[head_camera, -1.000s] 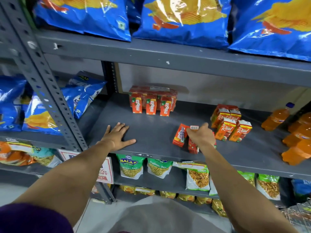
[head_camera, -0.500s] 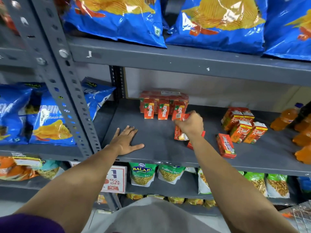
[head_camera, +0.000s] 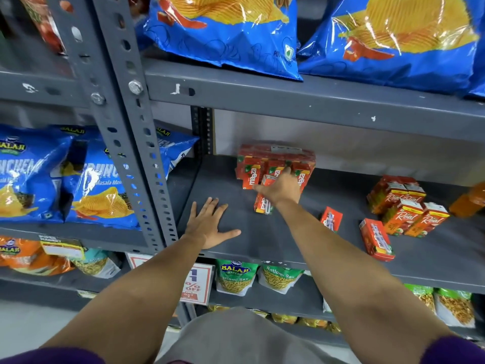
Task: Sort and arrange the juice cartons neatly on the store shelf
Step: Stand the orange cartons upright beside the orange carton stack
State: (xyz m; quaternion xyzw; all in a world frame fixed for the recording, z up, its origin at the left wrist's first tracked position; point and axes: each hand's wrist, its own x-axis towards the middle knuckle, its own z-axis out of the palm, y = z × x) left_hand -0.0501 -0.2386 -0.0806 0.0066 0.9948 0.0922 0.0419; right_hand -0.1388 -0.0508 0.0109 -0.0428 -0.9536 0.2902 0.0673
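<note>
The grey middle shelf [head_camera: 258, 245] carries small red juice cartons. A wrapped block of Maaza cartons [head_camera: 275, 160] stands at the back. My right hand [head_camera: 282, 187] reaches up to its front row, fingers shut on small Maaza cartons [head_camera: 263, 205], one of which sticks out below the palm. My left hand [head_camera: 210, 223] lies flat and open on the shelf near the front edge, holding nothing. To the right stands a cluster of Real cartons [head_camera: 404, 206]. Two loose cartons lie flat on the shelf, one [head_camera: 331, 219] beside my right forearm and one [head_camera: 376, 239] near the Real group.
Orange drink bottles [head_camera: 469, 199] stand at the far right of the shelf. Blue chip bags [head_camera: 225, 30] fill the shelf above and the left bay [head_camera: 99, 185]. A perforated steel upright [head_camera: 128, 132] rises left of my left hand. Green snack packs [head_camera: 235, 277] hang below.
My right hand has carried the Maaza cartons from mid-shelf back and left to the Maaza block, leaving one carton lying flat. The left hand stayed flat. The camera moved closer.
</note>
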